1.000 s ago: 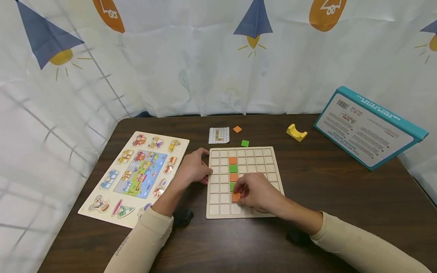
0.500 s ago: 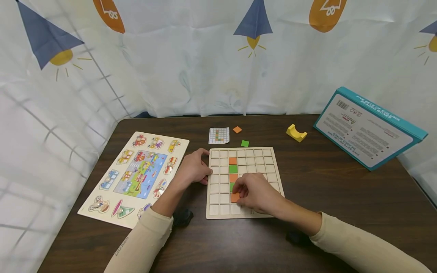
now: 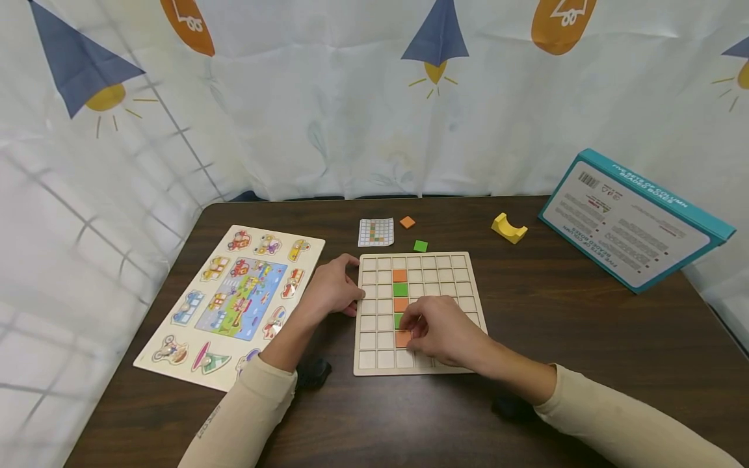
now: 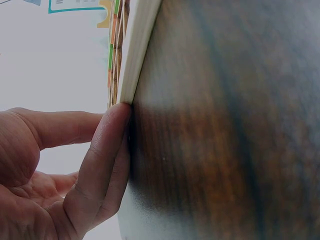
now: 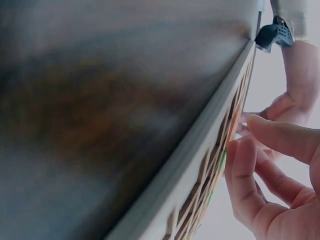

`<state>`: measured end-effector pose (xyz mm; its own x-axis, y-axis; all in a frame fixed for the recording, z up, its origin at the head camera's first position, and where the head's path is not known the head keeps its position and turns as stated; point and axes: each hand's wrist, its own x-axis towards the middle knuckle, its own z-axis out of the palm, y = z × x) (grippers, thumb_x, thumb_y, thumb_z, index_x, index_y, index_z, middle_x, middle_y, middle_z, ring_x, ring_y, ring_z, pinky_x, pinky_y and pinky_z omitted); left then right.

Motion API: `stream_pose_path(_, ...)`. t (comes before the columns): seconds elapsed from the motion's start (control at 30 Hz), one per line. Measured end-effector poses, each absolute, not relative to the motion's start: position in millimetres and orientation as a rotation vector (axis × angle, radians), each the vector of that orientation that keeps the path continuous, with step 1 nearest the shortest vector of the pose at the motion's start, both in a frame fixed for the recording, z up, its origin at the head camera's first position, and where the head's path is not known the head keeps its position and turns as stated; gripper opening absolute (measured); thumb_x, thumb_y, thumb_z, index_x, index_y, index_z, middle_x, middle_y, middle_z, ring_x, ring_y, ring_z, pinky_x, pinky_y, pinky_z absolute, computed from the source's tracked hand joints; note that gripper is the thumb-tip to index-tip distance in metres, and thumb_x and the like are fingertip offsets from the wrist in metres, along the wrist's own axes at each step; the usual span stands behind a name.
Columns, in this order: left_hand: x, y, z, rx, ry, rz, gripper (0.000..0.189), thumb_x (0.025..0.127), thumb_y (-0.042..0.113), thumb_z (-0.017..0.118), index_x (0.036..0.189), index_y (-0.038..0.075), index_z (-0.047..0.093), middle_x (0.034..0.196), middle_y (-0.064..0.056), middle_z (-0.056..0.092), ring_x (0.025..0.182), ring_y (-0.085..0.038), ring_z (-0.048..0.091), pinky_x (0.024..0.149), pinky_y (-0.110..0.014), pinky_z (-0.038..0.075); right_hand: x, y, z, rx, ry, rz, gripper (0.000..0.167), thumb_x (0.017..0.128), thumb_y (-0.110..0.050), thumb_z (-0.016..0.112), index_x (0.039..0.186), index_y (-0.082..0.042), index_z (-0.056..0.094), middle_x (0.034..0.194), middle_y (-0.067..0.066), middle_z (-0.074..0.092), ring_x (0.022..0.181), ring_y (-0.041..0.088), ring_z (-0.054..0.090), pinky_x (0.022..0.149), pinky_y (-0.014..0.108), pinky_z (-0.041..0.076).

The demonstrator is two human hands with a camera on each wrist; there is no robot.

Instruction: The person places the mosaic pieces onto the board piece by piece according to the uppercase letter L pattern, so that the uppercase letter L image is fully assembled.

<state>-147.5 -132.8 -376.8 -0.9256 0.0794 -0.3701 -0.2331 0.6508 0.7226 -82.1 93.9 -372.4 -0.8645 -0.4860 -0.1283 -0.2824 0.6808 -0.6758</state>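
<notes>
A wooden grid board (image 3: 445, 261) lies on the table with a column of orange and green square tiles in it. At the column's near end sits an orange tile (image 3: 402, 339). My right hand (image 3: 445, 330) pinches this tile at its right side with thumb and fingertips. Partly covered by those fingers is a green tile (image 3: 398, 320) just beyond it. My left hand (image 3: 332, 286) rests at the board's left edge. In the left wrist view, a fingertip (image 4: 120, 112) touches the side of the board (image 4: 137, 50).
A small printed pattern card (image 3: 376, 232), a loose orange tile (image 3: 407, 222) and a loose green tile (image 3: 420, 246) lie beyond the board. Left is a vehicle puzzle board (image 3: 316, 250). A yellow curved block (image 3: 508, 228) and a teal box (image 3: 632, 221) stand right.
The orange tile under my right fingers has shifted slightly left and now lies squarer in its cell. My left hand has stayed at the board's edge.
</notes>
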Motion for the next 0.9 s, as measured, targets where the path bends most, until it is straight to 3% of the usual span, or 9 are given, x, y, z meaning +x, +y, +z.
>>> stream_pose_path(0.6,-147,-132,-377,-0.121,2.507,1.165,0.064,0.089,0.000,0.073,0.148,0.006,0.049,0.089,-0.016,0.070,0.054,-0.019,0.070,0.051,-0.034,0.064,-103,107,-355,-0.606,2.663,-0.941,0.017,0.082,-0.003,0.083,0.098,-0.009,0.079,0.077,-0.007,0.069,0.072,0.008,0.062,0.069,0.026,0.055)
stream_pose_path(0.9,-147,-130,-376,-0.130,2.505,1.164,0.064,0.088,-0.001,0.074,0.147,0.006,0.049,0.089,-0.016,0.070,0.055,-0.019,0.071,0.052,-0.033,0.064,-139,119,-351,-0.541,2.661,-0.990,0.020,0.085,-0.007,0.082,0.105,-0.008,0.079,0.087,-0.001,0.074,0.079,0.014,0.068,0.072,0.029,0.057)
